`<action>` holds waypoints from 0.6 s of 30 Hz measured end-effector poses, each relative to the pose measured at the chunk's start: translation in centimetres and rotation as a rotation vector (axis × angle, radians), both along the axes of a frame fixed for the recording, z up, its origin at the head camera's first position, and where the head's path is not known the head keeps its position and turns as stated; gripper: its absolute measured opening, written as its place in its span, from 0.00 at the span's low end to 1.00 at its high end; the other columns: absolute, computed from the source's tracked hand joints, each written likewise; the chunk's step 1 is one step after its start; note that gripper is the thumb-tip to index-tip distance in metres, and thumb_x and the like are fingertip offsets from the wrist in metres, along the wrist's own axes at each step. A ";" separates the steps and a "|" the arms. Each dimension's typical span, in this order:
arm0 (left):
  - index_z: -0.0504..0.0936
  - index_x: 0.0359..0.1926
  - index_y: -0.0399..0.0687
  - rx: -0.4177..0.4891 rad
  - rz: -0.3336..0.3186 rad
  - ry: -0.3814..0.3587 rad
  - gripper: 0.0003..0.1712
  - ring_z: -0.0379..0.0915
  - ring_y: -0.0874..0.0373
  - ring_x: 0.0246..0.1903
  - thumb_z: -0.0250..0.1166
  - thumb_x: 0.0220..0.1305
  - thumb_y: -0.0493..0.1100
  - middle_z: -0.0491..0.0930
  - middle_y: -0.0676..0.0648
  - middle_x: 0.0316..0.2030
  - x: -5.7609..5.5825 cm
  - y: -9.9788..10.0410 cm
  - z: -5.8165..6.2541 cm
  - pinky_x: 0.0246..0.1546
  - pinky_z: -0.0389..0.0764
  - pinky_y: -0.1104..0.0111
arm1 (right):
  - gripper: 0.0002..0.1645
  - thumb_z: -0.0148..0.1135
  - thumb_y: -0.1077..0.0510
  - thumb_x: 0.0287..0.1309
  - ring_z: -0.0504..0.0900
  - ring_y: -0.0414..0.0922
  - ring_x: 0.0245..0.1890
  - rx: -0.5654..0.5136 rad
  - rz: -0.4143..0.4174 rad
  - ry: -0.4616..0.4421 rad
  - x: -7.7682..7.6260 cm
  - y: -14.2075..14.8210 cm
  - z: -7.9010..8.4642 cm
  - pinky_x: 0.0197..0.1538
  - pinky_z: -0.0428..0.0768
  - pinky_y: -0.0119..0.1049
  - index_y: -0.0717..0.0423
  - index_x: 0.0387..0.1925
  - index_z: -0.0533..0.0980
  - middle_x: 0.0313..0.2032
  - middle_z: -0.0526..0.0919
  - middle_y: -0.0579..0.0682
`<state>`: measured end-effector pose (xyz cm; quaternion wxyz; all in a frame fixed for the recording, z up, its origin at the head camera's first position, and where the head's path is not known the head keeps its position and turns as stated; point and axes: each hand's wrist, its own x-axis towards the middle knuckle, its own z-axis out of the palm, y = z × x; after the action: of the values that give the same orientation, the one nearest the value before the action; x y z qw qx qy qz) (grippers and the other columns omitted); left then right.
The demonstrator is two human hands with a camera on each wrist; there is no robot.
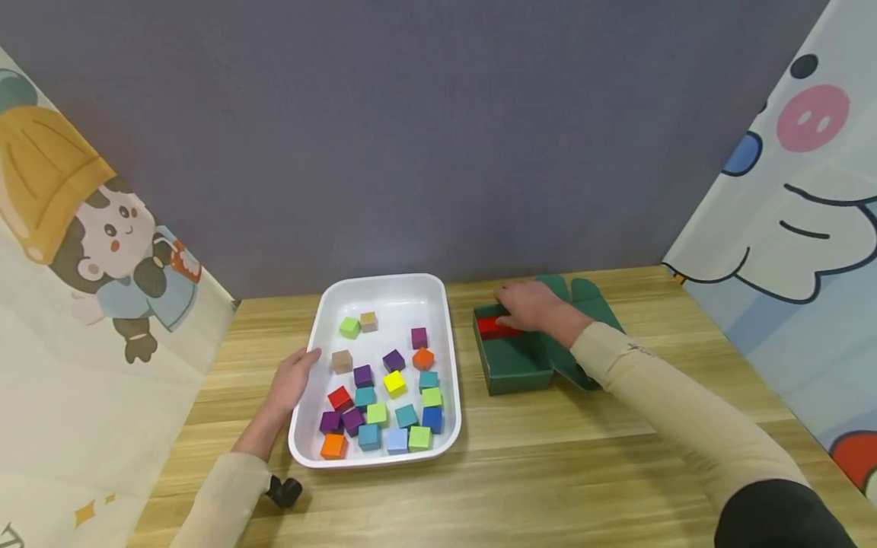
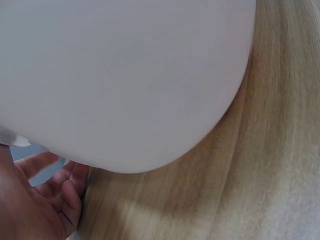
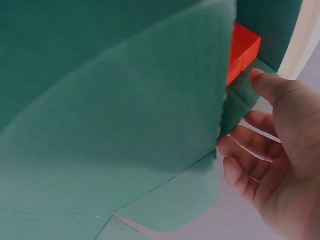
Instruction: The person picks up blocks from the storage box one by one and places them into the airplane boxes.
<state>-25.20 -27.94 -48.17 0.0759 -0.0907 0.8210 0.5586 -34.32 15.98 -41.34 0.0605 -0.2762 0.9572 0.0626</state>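
We are holding the white tray [image 1: 384,297] by its left rim with the left grip [image 1: 291,380], thumb lying over the edge, while the right grip [image 1: 537,304] is holding the far wall of the green box [image 1: 518,382], which is sitting open just beside the tray, a red block [image 1: 489,329] lying at its far end; how firmly either hand is squeezing, we are not managing to tell. By the look of it, we are dealing with a stiff, smooth tray, light in itself, but the coloured cubes [image 1: 368,437] are lying loose and would be sliding under any tilt, so we are favouring its two long rims. The box is looking like thin card, light and easily dented; we are trusting its walls more than its lid [image 1: 597,306], which is spreading out rightward. Everything is resting on a wood-grain surface [image 1: 507,495], a grey panel [image 1: 438,137] rising behind and cartoon-printed panels [image 1: 832,198] flanking both sides.
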 end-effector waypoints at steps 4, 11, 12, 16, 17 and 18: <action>0.63 0.68 0.34 -0.002 -0.005 -0.001 0.37 0.79 0.48 0.42 0.46 0.74 0.60 0.77 0.31 0.49 0.1 0.0 0.3 0.39 0.85 0.59 | 0.21 0.63 0.44 0.62 0.80 0.49 0.38 -0.016 0.024 0.031 0.4 -0.9 0.6 0.36 0.81 0.47 0.56 0.46 0.77 0.43 0.79 0.52; 0.63 0.68 0.33 0.003 0.011 0.016 0.37 0.79 0.46 0.42 0.47 0.74 0.59 0.77 0.30 0.50 0.1 -0.1 0.6 0.39 0.85 0.58 | 0.14 0.65 0.51 0.60 0.77 0.44 0.28 -0.140 0.168 0.125 2.8 -5.3 3.0 0.27 0.79 0.41 0.56 0.42 0.79 0.36 0.79 0.50; 0.64 0.68 0.33 0.008 0.011 0.015 0.37 0.79 0.46 0.42 0.48 0.74 0.59 0.77 0.30 0.50 0.1 -0.1 0.6 0.39 0.85 0.58 | 0.13 0.65 0.51 0.60 0.75 0.43 0.26 -0.154 0.190 0.128 3.3 -6.2 3.3 0.26 0.77 0.39 0.55 0.41 0.79 0.33 0.78 0.49; 0.65 0.67 0.33 0.027 0.011 0.011 0.35 0.80 0.48 0.41 0.48 0.74 0.58 0.78 0.30 0.48 0.1 0.1 0.4 0.38 0.85 0.58 | 0.13 0.65 0.49 0.60 0.73 0.40 0.26 -0.164 0.239 0.080 5.3 -10.2 4.9 0.26 0.76 0.32 0.51 0.42 0.79 0.33 0.78 0.46; 0.65 0.67 0.33 0.027 0.013 0.013 0.35 0.80 0.48 0.40 0.48 0.74 0.58 0.78 0.31 0.48 0.1 0.2 0.4 0.38 0.85 0.58 | 0.15 0.65 0.47 0.60 0.73 0.39 0.27 -0.158 0.249 0.055 5.8 -11.3 5.3 0.28 0.77 0.30 0.49 0.44 0.79 0.35 0.78 0.44; 0.66 0.66 0.33 0.024 0.014 0.017 0.35 0.80 0.48 0.39 0.48 0.74 0.58 0.78 0.31 0.47 0.2 0.2 0.4 0.38 0.85 0.58 | 0.16 0.65 0.46 0.60 0.73 0.38 0.28 -0.150 0.263 0.028 6.2 -12.3 5.5 0.30 0.77 0.29 0.48 0.46 0.79 0.36 0.78 0.43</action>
<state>-25.02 -27.76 -47.78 0.0663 -0.0908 0.8143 0.5695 -28.10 3.64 -35.81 0.0179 -0.4019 0.9155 0.0022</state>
